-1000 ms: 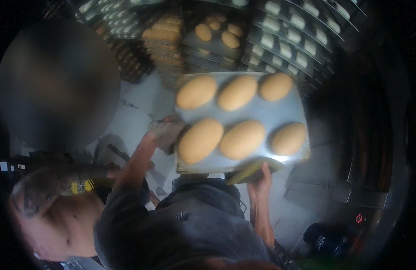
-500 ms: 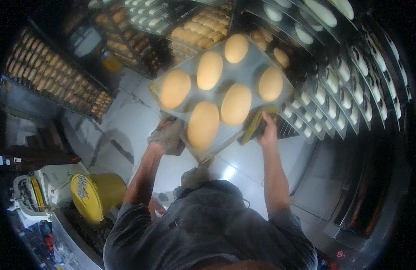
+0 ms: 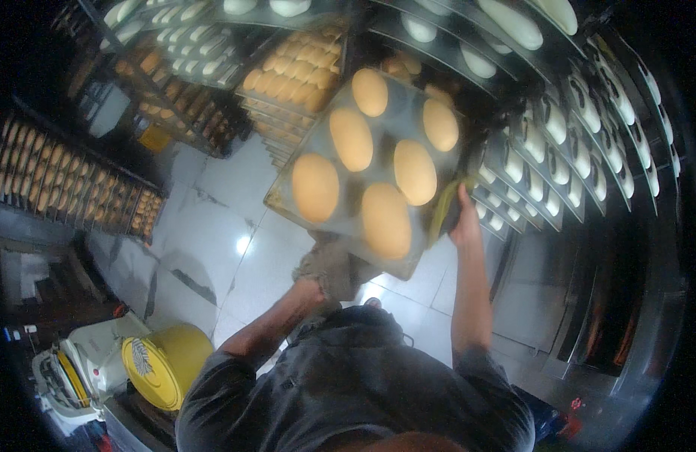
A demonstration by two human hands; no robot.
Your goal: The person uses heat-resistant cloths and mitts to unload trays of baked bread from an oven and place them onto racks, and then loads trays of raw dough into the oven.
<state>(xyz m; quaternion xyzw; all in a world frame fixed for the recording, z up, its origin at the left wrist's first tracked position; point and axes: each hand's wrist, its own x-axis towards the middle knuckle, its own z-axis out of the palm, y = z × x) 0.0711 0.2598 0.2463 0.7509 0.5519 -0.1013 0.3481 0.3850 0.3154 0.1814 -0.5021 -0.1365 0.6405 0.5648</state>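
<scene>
A metal baking tray point(image 3: 382, 164) bearing several smooth golden-brown oval loaves point(image 3: 315, 187) is held out in front of me, turned at an angle. My left hand point(image 3: 329, 267), covered by a grey-brown cloth mitt, grips the tray's near left side; its fingers are hidden inside the cloth and under the tray. On the right edge, my right hand point(image 3: 466, 218) clasps the tray through a folded olive-yellow cloth point(image 3: 443, 211), its thumb lying on top.
Racks with pale dough pieces point(image 3: 555, 124) rise close on the right and overhead. A rack of browned rolls point(image 3: 295, 71) stands beyond the tray, another rack point(image 3: 69, 177) at far left. A yellow bucket point(image 3: 171, 365) and a whitish machine point(image 3: 107, 361) sit low left. The floor point(image 3: 205, 241) is tiled.
The tray has swung round in my hands, its near corner shifting right. My left hand has moved right, closer to my body's middle. The racks on the left have slid leftward in view.
</scene>
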